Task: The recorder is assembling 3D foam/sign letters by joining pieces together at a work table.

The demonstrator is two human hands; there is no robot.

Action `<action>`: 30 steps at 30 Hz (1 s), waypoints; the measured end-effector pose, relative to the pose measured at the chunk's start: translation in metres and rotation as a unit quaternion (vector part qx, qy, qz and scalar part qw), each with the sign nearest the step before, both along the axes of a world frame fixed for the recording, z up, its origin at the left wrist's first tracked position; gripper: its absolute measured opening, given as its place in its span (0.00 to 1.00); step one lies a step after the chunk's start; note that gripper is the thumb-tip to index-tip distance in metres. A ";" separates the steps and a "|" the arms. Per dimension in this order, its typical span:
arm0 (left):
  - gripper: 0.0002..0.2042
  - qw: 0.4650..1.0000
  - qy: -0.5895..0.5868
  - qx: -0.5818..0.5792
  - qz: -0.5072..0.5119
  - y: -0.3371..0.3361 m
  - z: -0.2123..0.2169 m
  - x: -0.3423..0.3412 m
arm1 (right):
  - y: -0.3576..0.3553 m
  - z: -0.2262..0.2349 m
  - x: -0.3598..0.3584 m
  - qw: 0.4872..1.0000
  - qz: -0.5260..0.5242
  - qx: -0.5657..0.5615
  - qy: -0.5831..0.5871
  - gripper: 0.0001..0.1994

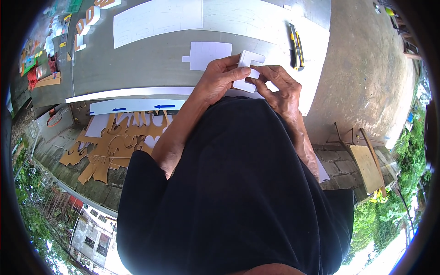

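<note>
White, letter-like block with stubby arms (244, 84), made of thin board, sits between our two bare hands, held just above the near edge of the smooth grey tabletop (146, 64). Our left hand (219, 80) grips its left side, thumb laid across the front. Our right hand (280, 89) has its fingers bent and their tips at the block's right side; we cannot tell how firmly they pinch.

Just beyond our left hand we see a small white paper piece with a side tab (211, 56). To the right, a yellow-and-black utility knife (296, 46) lies on white sheeting (315, 55). Far left stand brown-faced white letter blocks (92, 15); near left, below the table, lie cut brown cardboard offcuts (107, 144).
</note>
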State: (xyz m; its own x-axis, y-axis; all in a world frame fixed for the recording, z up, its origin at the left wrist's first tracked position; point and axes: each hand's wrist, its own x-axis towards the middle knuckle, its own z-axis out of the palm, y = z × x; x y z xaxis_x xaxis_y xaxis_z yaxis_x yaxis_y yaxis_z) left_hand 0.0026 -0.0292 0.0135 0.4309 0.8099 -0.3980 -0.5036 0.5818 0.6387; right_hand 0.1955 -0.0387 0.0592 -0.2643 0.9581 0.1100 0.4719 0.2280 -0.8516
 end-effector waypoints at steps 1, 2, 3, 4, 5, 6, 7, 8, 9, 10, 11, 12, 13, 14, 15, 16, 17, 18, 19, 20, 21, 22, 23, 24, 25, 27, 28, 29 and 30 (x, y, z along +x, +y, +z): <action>0.24 1.000 -0.001 0.012 -0.003 0.000 0.001 0.000 | 0.000 0.000 0.000 1.000 0.003 0.003 0.002 0.16; 0.24 1.000 -0.001 0.011 -0.003 0.000 0.000 0.000 | 0.000 0.000 0.000 1.000 0.004 0.002 0.003 0.16; 0.24 1.000 0.012 0.013 -0.002 -0.001 -0.002 -0.001 | 0.001 0.001 -0.001 1.000 0.002 0.002 0.003 0.16; 0.23 1.000 0.024 0.015 -0.002 -0.001 -0.003 -0.001 | 0.000 0.002 -0.001 1.000 0.000 0.002 0.003 0.16; 0.23 1.000 0.024 0.015 -0.003 -0.001 -0.004 -0.001 | 0.000 0.001 0.000 1.000 -0.001 0.002 0.003 0.16; 0.23 0.999 0.021 0.024 -0.001 -0.001 -0.004 0.000 | -0.001 0.001 0.000 1.000 -0.001 -0.002 -0.001 0.16; 0.23 0.999 0.018 0.034 0.000 0.000 -0.005 0.001 | -0.001 0.001 0.001 1.000 -0.002 -0.006 -0.005 0.16; 0.23 0.999 0.019 0.033 0.001 -0.001 -0.006 -0.001 | -0.001 0.000 0.002 1.000 -0.001 -0.007 -0.005 0.16; 0.23 0.999 0.020 0.046 -0.005 -0.002 -0.008 -0.003 | 0.000 0.000 0.005 1.000 0.016 -0.011 0.010 0.16; 0.23 0.998 0.021 0.059 -0.012 -0.003 -0.009 -0.004 | 0.001 -0.001 0.009 0.999 0.033 -0.016 0.024 0.16; 0.23 0.998 0.020 0.058 -0.012 -0.001 -0.003 -0.003 | 0.002 -0.002 0.018 0.997 0.029 -0.038 0.065 0.16; 0.23 0.998 0.015 0.060 -0.023 -0.001 0.003 -0.002 | 0.002 -0.002 0.027 0.992 0.024 -0.061 0.106 0.16; 0.22 0.997 0.011 0.061 -0.034 0.001 0.011 -0.001 | 0.001 -0.002 0.034 0.981 -0.005 -0.112 0.159 0.15; 0.22 0.997 0.010 0.062 -0.035 0.003 0.017 -0.002 | 0.006 -0.003 0.039 0.983 -0.007 -0.081 0.167 0.15; 0.23 0.996 0.025 0.070 -0.056 0.005 0.023 -0.003 | 0.009 -0.002 0.042 0.980 -0.013 -0.085 0.178 0.14; 0.23 0.993 0.039 0.078 -0.076 0.006 0.027 -0.005 | 0.013 -0.001 0.045 0.978 -0.018 -0.089 0.189 0.13; 0.24 0.991 0.040 0.080 -0.099 0.006 0.028 -0.006 | 0.019 0.001 0.049 0.974 0.019 -0.106 0.199 0.17; 0.24 0.991 0.039 0.080 -0.099 0.006 0.031 -0.007 | 0.023 0.002 0.049 0.974 0.018 -0.106 0.198 0.17; 0.25 0.989 0.044 0.078 -0.116 0.005 0.034 -0.007 | 0.027 0.004 0.048 0.971 0.058 -0.123 0.198 0.19; 0.25 0.987 0.048 0.075 -0.137 0.004 0.038 -0.007 | 0.031 0.008 0.048 0.966 0.094 -0.139 0.197 0.21; 0.27 0.986 0.047 0.064 -0.145 0.004 0.042 -0.007 | 0.035 0.008 0.053 0.956 0.127 -0.180 0.194 0.26; 0.27 0.986 0.045 0.064 -0.147 0.005 0.044 -0.006 | 0.038 0.010 0.055 0.956 0.125 -0.181 0.192 0.26; 0.27 0.984 0.047 0.066 -0.160 0.005 0.045 -0.007 | 0.043 0.012 0.055 0.949 0.171 -0.190 0.183 0.27; 0.28 0.981 0.049 0.068 -0.174 0.005 0.046 -0.007 | 0.046 0.016 0.055 0.940 0.217 -0.199 0.173 0.28; 0.28 0.982 0.049 0.067 -0.173 0.005 0.046 -0.007 | 0.048 0.022 0.055 0.941 0.217 -0.212 0.151 0.30; 0.28 0.980 0.045 0.054 -0.184 0.006 0.046 -0.007 | 0.049 0.026 0.053 0.940 0.233 -0.212 0.128 0.30; 0.28 0.981 0.044 0.053 -0.182 0.007 0.047 -0.007 | 0.049 0.026 0.052 0.940 0.246 -0.211 0.107 0.30; 0.28 0.979 0.043 0.054 -0.191 0.007 0.047 -0.007 | 0.049 0.025 0.052 0.939 0.248 -0.212 0.106 0.30; 0.27 0.977 0.041 0.056 -0.199 0.007 0.047 -0.007 | 0.050 0.021 0.053 0.941 0.257 -0.196 0.103 0.31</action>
State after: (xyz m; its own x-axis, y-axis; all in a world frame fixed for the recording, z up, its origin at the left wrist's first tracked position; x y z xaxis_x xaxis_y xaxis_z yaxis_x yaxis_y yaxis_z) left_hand -0.0048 -0.0218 0.0608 0.6913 0.6243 -0.3638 -0.1948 0.6458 0.7382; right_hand 0.2484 0.0109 0.0805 -0.7149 0.6877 -0.1264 0.2017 0.0297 -0.9790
